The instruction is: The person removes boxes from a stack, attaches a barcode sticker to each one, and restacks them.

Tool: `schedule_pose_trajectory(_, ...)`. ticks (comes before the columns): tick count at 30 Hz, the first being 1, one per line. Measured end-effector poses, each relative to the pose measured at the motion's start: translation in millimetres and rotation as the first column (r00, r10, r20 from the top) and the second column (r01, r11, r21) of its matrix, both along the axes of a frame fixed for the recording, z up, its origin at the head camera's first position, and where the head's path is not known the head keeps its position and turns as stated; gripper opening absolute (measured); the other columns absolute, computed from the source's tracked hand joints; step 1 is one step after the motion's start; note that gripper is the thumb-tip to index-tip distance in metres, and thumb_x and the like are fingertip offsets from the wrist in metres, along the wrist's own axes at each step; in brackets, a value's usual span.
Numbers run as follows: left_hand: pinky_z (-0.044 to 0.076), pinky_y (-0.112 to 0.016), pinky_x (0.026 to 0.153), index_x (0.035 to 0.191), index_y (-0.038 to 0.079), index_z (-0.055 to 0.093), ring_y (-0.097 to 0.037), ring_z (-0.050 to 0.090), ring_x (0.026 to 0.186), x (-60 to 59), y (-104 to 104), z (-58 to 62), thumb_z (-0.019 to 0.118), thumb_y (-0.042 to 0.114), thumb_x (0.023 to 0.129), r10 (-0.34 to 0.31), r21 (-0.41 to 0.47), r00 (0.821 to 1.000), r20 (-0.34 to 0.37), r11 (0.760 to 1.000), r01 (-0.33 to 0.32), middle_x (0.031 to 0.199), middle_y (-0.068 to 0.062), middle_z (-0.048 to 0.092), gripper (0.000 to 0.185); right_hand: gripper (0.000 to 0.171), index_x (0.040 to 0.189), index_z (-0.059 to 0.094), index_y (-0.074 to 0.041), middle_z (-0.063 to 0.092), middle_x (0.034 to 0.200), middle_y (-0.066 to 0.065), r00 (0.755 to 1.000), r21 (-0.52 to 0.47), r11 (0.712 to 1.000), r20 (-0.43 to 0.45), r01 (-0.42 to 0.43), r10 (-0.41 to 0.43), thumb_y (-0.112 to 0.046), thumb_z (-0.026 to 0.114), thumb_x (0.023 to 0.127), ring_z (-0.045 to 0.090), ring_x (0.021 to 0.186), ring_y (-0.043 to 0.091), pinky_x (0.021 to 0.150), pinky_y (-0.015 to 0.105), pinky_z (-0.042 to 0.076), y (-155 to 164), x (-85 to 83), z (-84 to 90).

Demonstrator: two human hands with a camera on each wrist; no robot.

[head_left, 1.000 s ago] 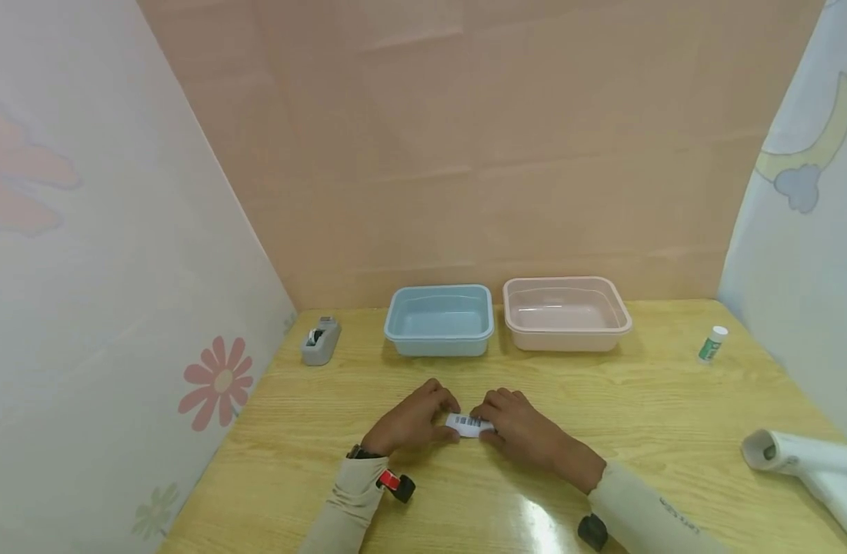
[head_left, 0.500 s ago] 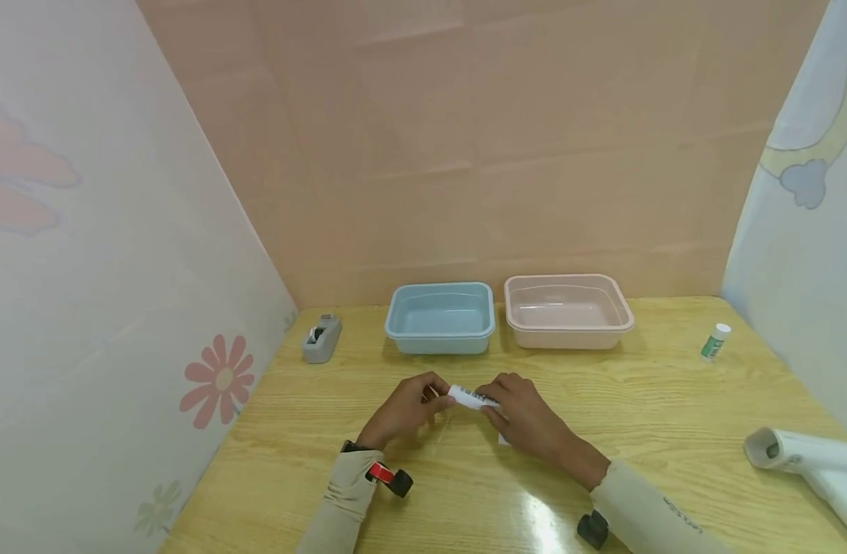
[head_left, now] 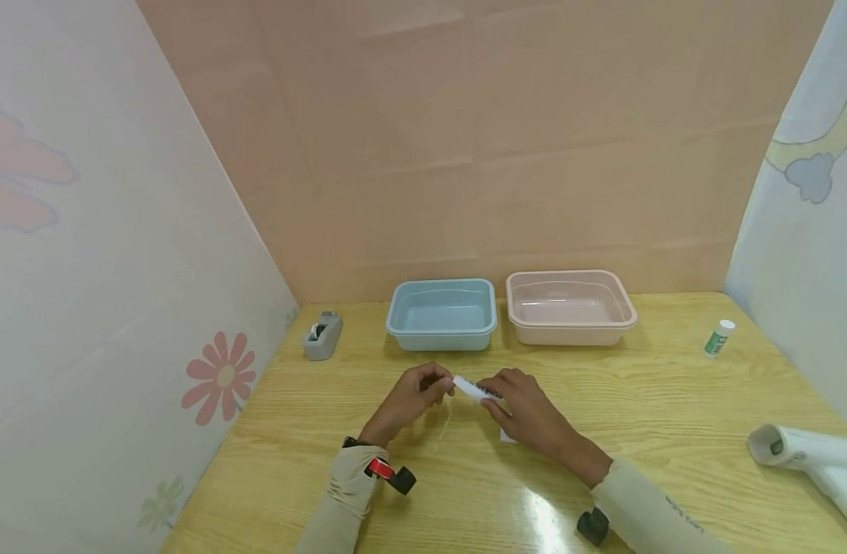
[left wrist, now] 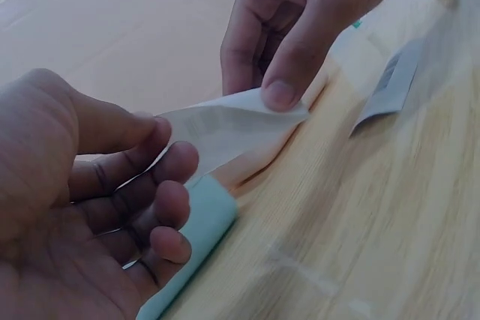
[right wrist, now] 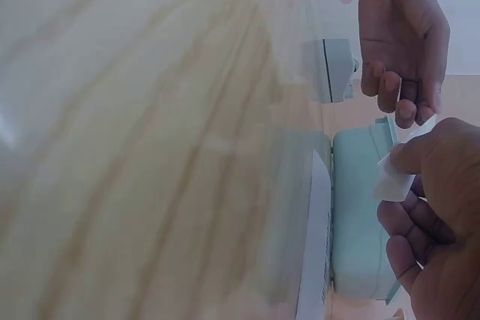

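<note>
Pinching one barcode label (head_left: 475, 388): two hands, left hand (head_left: 411, 396), right hand (head_left: 527, 412); two tubs (head_left: 441, 315).

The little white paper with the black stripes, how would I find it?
Start at the blue tub at the back of the wooden table. In front of it, the left hand and right hand pinch a white barcode label between them. Only it is off the table.

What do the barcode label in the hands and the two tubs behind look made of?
Barcode label: thin white paper, likely sticker stock; it curls and bends between the left hand and right hand.
Blue tub and pink tub: moulded plastic by the look, with a smooth, slightly glossy finish and rounded rolled rims.
</note>
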State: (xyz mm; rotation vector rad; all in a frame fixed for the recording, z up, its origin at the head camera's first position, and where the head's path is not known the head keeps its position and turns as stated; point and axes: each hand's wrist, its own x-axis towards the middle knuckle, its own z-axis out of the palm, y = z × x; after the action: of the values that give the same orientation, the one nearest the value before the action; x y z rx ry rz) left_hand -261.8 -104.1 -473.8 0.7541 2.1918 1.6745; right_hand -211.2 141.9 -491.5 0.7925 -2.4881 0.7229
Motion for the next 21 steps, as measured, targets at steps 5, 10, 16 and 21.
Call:
schedule_pose_trajectory(5,0.043,-0.037,0.072,0.11,0.001,0.064,-0.018,0.049,0.077,1.6,4.9,-4.9,0.058,0.028,0.104,0.0,0.124,0.998,0.064,0.992,-0.008,0.098,-0.009,0.063,0.028,0.028,0.113,0.072,-0.007,0.063,0.097,-0.003,1.0,-0.018,1.0,0.0,-0.009,0.009,-0.013,0.08,0.087,0.057,0.089,0.013,0.076,0.037,0.045,-1.0,0.0,-0.6)
schedule_pose_trajectory(10,0.039,-0.033,0.07,0.107,-0.003,0.062,-0.019,0.045,0.073,2.4,8.6,-7.5,0.059,0.024,0.103,-0.005,0.223,0.993,0.117,0.975,-0.022,0.093,-0.008,0.061,0.027,0.027,0.114,0.071,-0.008,0.062,0.097,-0.004,1.0,-0.026,1.0,0.009,-0.001,0.001,-0.013,0.079,0.089,0.056,0.088,0.011,0.074,0.035,0.044,-2.3,0.2,-1.5)
schedule_pose_trajectory(16,0.038,-0.032,0.07,0.105,-0.004,0.06,-0.021,0.043,0.071,1.3,10.4,-10.0,0.059,0.02,0.103,-0.014,0.264,0.993,0.119,0.964,-0.018,0.091,-0.006,0.06,0.024,0.026,0.114,0.071,-0.008,0.062,0.098,-0.004,1.0,-0.042,0.999,0.006,-0.017,0.017,-0.012,0.078,0.089,0.056,0.088,0.012,0.075,0.036,0.045,-3.1,2.5,2.0)
schedule_pose_trajectory(21,0.037,-0.033,0.069,0.106,-0.005,0.059,-0.02,0.042,0.072,4.0,12.4,-8.7,0.059,0.018,0.103,0.003,0.261,0.992,0.124,0.965,-0.036,0.09,-0.006,0.058,0.023,0.026,0.113,0.071,-0.007,0.061,0.097,-0.004,0.999,-0.045,0.999,-0.012,-0.031,0.03,-0.011,0.078,0.088,0.055,0.087,0.012,0.075,0.036,0.045,-3.3,3.8,2.7)
